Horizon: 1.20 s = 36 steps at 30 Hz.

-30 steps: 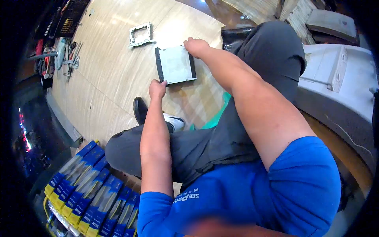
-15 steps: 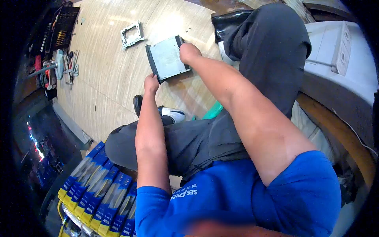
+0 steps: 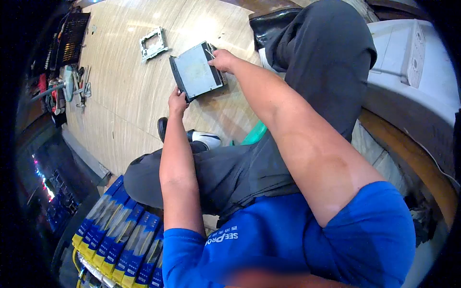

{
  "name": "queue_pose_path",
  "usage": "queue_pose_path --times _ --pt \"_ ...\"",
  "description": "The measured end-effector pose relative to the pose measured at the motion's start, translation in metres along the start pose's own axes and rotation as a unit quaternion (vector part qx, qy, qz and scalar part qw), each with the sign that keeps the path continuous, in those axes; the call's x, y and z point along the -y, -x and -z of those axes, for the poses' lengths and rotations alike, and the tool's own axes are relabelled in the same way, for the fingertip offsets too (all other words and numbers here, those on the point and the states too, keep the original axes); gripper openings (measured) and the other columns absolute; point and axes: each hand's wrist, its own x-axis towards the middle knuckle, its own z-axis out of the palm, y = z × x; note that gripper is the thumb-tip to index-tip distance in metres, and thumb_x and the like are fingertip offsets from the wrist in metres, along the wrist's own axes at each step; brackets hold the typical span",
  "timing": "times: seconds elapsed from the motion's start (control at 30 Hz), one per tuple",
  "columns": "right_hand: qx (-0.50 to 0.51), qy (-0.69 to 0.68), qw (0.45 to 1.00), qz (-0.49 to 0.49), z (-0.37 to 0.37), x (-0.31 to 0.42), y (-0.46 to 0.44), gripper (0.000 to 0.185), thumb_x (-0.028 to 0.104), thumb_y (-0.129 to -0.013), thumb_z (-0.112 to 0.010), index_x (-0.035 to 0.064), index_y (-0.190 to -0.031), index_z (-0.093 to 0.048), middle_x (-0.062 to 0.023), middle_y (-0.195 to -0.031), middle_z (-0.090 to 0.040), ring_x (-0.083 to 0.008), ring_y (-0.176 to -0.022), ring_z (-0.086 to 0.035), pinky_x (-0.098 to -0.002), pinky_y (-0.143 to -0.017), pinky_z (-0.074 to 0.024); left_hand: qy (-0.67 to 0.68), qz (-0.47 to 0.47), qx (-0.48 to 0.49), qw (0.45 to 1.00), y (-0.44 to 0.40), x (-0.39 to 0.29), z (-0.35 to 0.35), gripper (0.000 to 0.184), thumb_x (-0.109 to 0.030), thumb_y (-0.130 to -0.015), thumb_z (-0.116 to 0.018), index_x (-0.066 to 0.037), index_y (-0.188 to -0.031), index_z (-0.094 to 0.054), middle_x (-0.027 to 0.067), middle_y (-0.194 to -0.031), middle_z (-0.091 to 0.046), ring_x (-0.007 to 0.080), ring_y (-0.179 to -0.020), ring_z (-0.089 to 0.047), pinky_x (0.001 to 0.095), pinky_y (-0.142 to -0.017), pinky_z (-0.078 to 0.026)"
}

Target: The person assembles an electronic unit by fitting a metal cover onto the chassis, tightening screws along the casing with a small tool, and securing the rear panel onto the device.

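Observation:
A flat silver metal box-shaped device [image 3: 193, 72], with a black front panel along its left side, is tilted over the floor between my hands. My left hand [image 3: 178, 102] is closed on the lower corner of that black panel, thumb against its edge. At the device's dark right end, my right hand [image 3: 223, 61] is closed in a pinch. A thin pale rod-like piece [image 3: 209, 54] sticks out from its fingertips over the dark strip; its kind is too small to make out. Up and to the left, a metal bracket frame [image 3: 153, 44] lies on the floor.
Hand tools [image 3: 81, 86] lie at the left beside a black bit case [image 3: 75, 38]. Blue-and-yellow packets [image 3: 120, 235] fill a rack at the lower left. My shoe [image 3: 206, 139] and a green object [image 3: 254, 133] are below the device. A white appliance [image 3: 398, 53] stands at the right.
My right hand has shifted from the device's right edge onto its dark strip, and a thin pale rod now shows at the fingertips. My left hand keeps its corner grip.

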Motion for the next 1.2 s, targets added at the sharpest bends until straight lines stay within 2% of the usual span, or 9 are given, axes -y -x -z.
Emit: queue_pose_path --times 0.17,0.33,0.43,0.53,0.6,0.8,0.93,1.13,1.2 --pt "0.017 -0.04 0.999 -0.006 0.0 -0.006 -0.005 0.029 0.017 -0.091 -0.064 0.0044 -0.118 -0.063 -0.0078 -0.09 -0.064 -0.0176 -0.071 -0.053 -0.0352 -0.062 -0.0436 0.031 0.017 0.011 0.999 0.003 -0.003 0.001 0.049 -0.014 -0.095 -0.056 -0.017 -0.143 -0.047 0.0044 -0.09 -0.065 0.014 -0.069 -0.061 0.033 -0.055 -0.054" --pt "0.046 -0.09 0.994 -0.037 0.007 -0.001 0.001 0.029 0.018 -0.092 -0.064 0.0038 -0.117 -0.063 -0.0073 -0.091 -0.064 -0.0179 -0.073 -0.054 -0.0355 -0.064 -0.0447 0.026 0.013 0.026 0.999 0.006 -0.003 0.004 0.05 -0.014 -0.095 -0.055 -0.02 -0.144 -0.046 0.0032 -0.092 -0.065 0.0137 -0.071 -0.061 0.0338 -0.058 -0.055" --pt "0.028 -0.049 0.998 -0.007 0.004 -0.007 -0.007 0.029 0.019 -0.092 -0.064 0.0022 -0.116 -0.063 -0.0085 -0.093 -0.065 -0.019 -0.078 -0.058 -0.0365 -0.067 -0.0474 0.05 0.021 0.029 0.998 0.004 -0.001 0.004 0.051 -0.014 -0.096 -0.055 -0.021 -0.145 -0.045 0.0045 -0.098 -0.065 0.0137 -0.076 -0.062 0.0341 -0.061 -0.055" --pt "-0.004 0.061 0.998 0.023 0.002 -0.006 -0.009 0.032 0.024 -0.091 -0.065 0.0 -0.112 -0.065 -0.0149 -0.1 -0.068 -0.0259 -0.089 -0.064 -0.0399 -0.076 -0.0513 0.059 0.028 0.029 0.997 0.005 -0.003 0.005 0.052 -0.015 -0.096 -0.056 -0.021 -0.146 -0.045 0.0057 -0.105 -0.064 0.0146 -0.08 -0.063 0.034 -0.063 -0.055" --pt "-0.049 0.248 0.967 0.038 0.0 0.0 -0.008 0.036 0.029 -0.09 -0.066 -0.0014 -0.109 -0.067 -0.021 -0.106 -0.067 -0.0337 -0.099 -0.065 -0.0422 -0.086 -0.0515 0.048 0.029 0.039 0.998 0.007 -0.007 0.007 0.052 -0.015 -0.096 -0.056 -0.022 -0.147 -0.044 0.0063 -0.107 -0.063 0.0158 -0.083 -0.063 0.0343 -0.062 -0.055" --pt "-0.052 0.229 0.972 0.014 0.007 0.017 0.006 0.041 0.035 -0.088 -0.067 -0.0019 -0.107 -0.068 -0.0227 -0.11 -0.066 -0.0367 -0.104 -0.064 -0.0431 -0.092 -0.0504 0.056 0.04 0.03 0.997 0.008 -0.009 0.006 0.053 -0.015 -0.097 -0.056 -0.021 -0.147 -0.043 0.0066 -0.105 -0.063 0.0162 -0.083 -0.064 0.0337 -0.062 -0.056" --pt "-0.049 0.216 0.975 -0.012 0.01 0.026 0.012 0.035 0.029 -0.087 -0.069 0.002 -0.108 -0.07 -0.0204 -0.115 -0.067 -0.0347 -0.107 -0.065 -0.0421 -0.093 -0.0513 0.055 0.035 0.033 0.997 0.007 -0.006 0.006 0.052 -0.015 -0.096 -0.056 -0.021 -0.147 -0.043 0.0065 -0.104 -0.063 0.016 -0.083 -0.063 0.0328 -0.061 -0.056" --pt "-0.032 0.258 0.966 -0.004 0.011 0.027 0.006 0.036 0.031 -0.087 -0.068 0.0028 -0.108 -0.071 -0.0194 -0.113 -0.067 -0.0342 -0.106 -0.065 -0.0417 -0.093 -0.0514 0.039 0.015 0.024 0.999 0.003 0.001 0.005 0.051 -0.015 -0.096 -0.056 -0.019 -0.146 -0.045 0.0063 -0.104 -0.062 0.0156 -0.082 -0.062 0.0326 -0.06 -0.056" --pt "-0.033 0.269 0.961 0.048 0.014 0.024 0.005 0.039 0.036 -0.088 -0.066 0.0016 -0.104 -0.072 -0.0201 -0.109 -0.068 -0.0345 -0.102 -0.066 -0.0411 -0.091 -0.0514 0.038 -0.002 0.025 0.999 0.004 -0.001 0.005 0.054 -0.011 -0.094 -0.058 -0.013 -0.146 -0.043 0.0077 -0.105 -0.067 0.016 -0.077 -0.065 0.0331 -0.055 -0.054"
